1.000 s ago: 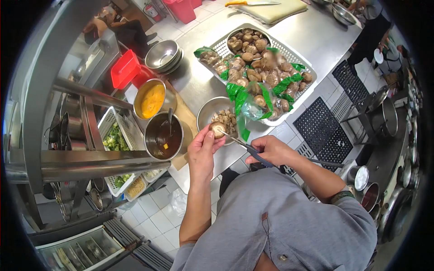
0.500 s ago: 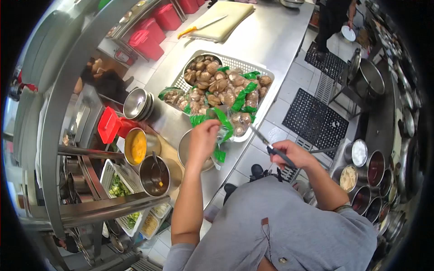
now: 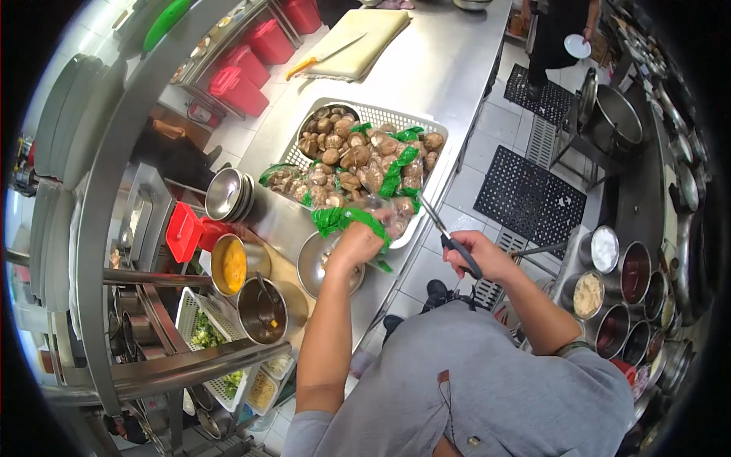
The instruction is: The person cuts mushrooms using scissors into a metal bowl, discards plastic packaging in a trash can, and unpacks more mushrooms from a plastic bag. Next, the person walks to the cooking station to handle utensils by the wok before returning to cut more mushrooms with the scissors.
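Note:
My left hand (image 3: 356,245) is at a clear plastic bag with a green band (image 3: 339,219). The green plastic covers most of its fingers, so their grip is hidden. In my right hand (image 3: 481,255) are dark-handled scissors (image 3: 460,250), their blades pointing toward the basket's near right corner. The white perforated basket (image 3: 440,179) holds loose brown mushrooms (image 3: 333,141) in a round container and several more green-banded bags of mushrooms (image 3: 373,171). Partly behind my left wrist stands a metal bowl (image 3: 308,266) with some small pale pieces inside.
Stacked metal bowls (image 3: 226,192), a pot of orange-yellow contents (image 3: 231,265) and a pot of dark liquid (image 3: 263,312) stand left. A yellow-handled knife (image 3: 324,57) lies on a cutting board (image 3: 365,42). A person (image 3: 552,46) holding a white plate stands far right.
My left hand has moved right and down, its fingers now largely behind the green plastic instead of pinching it up. The scissors have shifted slightly left. The camera view has shifted a little.

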### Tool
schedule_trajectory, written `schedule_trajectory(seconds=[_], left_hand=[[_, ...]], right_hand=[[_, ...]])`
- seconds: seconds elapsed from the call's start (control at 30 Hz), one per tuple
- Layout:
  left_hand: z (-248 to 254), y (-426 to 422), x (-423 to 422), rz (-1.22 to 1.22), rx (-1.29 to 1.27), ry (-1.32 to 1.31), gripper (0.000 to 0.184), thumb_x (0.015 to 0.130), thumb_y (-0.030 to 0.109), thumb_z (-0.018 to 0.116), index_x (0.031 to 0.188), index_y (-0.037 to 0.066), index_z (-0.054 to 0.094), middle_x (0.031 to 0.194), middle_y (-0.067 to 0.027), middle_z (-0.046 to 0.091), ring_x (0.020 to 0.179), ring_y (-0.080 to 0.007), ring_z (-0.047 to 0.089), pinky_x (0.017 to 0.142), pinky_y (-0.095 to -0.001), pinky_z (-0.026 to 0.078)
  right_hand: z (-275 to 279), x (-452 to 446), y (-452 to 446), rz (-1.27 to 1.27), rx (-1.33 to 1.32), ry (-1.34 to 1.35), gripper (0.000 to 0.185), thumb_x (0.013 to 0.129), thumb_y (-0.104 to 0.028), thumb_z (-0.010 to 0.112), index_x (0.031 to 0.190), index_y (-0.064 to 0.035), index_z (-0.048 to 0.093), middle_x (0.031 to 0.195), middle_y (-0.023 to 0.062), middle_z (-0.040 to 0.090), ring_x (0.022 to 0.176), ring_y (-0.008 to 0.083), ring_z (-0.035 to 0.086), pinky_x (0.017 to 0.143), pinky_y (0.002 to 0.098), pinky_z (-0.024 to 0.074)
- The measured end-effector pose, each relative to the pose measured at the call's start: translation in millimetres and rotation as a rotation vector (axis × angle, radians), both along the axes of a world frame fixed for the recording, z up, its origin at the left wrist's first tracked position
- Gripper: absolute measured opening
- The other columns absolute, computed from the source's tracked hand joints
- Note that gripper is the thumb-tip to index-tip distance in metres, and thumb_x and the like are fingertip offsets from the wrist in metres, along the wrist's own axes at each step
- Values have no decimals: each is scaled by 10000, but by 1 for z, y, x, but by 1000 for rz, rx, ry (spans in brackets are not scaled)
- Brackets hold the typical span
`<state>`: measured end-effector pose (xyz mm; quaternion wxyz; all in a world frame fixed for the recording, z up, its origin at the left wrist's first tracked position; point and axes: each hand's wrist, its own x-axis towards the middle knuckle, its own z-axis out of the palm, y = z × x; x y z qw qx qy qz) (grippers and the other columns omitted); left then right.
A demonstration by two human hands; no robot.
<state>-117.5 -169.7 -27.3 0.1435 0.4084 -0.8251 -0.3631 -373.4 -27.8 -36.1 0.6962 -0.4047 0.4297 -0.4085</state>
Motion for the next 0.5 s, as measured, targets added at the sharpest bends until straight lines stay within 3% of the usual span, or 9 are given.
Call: schedule_trajectory(seconds=[0.07, 0.1, 0.2, 0.23, 0.33, 0.37, 0.47, 0.5], left_hand=[[-2, 5, -8, 10, -91, -121, 298, 877, 275, 722, 1062, 41, 725, 1099, -191, 673, 1037, -388, 625, 911, -470, 491], [1, 13, -11, 56, -212, -41, 277, 859, 235, 722, 1062, 46, 715, 1057, -198, 670, 981, -403, 630, 889, -488, 495], [19, 35, -11, 379, -228, -25, 210, 858, 182, 706, 1017, 45, 699, 1067, -216, 666, 958, -426, 630, 842, -500, 504], [18, 35, -5, 398, -326, -48, 186, 856, 106, 678, 1020, 22, 650, 1023, -243, 664, 906, -445, 640, 779, -510, 510], [28, 45, 0, 572, -294, -46, 209, 854, 51, 649, 1049, 3, 594, 950, -262, 666, 847, -457, 645, 735, -510, 513], [14, 44, 8, 588, -294, 108, 290, 850, 42, 656, 1119, -17, 565, 865, -251, 669, 788, -438, 660, 709, -485, 521], [-2, 52, 20, 724, -30, 591, 296, 851, 66, 675, 1113, -25, 574, 855, -231, 675, 739, -407, 665, 676, -459, 517], [-1, 54, 28, 720, 79, 577, 265, 866, 111, 676, 1080, -26, 603, 885, -198, 657, 788, -366, 669, 707, -432, 523]], right_hand=[[-1, 7, -5, 43, 9, 10, 233, 909, -234, 741, 900, -36, 617, 693, -4, 586, 568, 84, 571, 529, 228, 469], [-1, 10, -7, 67, -4, 34, 230, 909, -233, 742, 904, -39, 620, 709, -6, 591, 577, 80, 571, 532, 227, 472], [2, 14, -13, 126, -47, 72, 227, 902, -232, 754, 912, -44, 627, 738, -15, 594, 592, 75, 571, 532, 228, 476], [1, 17, -11, 144, -54, 77, 227, 898, -232, 759, 914, -46, 630, 744, -18, 592, 594, 74, 571, 530, 229, 477], [11, 30, -12, 146, -51, 65, 268, 889, -256, 785, 889, -44, 622, 726, -36, 594, 628, 45, 569, 562, 222, 465], [15, 37, -10, 147, -74, 69, 266, 885, -248, 790, 904, -41, 623, 746, -35, 597, 657, 44, 568, 585, 221, 467], [24, 54, -6, 190, -107, 89, 272, 872, -223, 802, 955, -34, 625, 808, -34, 601, 735, 34, 560, 642, 215, 468], [26, 58, -4, 236, -92, 100, 281, 867, -215, 805, 978, -33, 622, 829, -36, 596, 756, 29, 552, 655, 211, 465]])
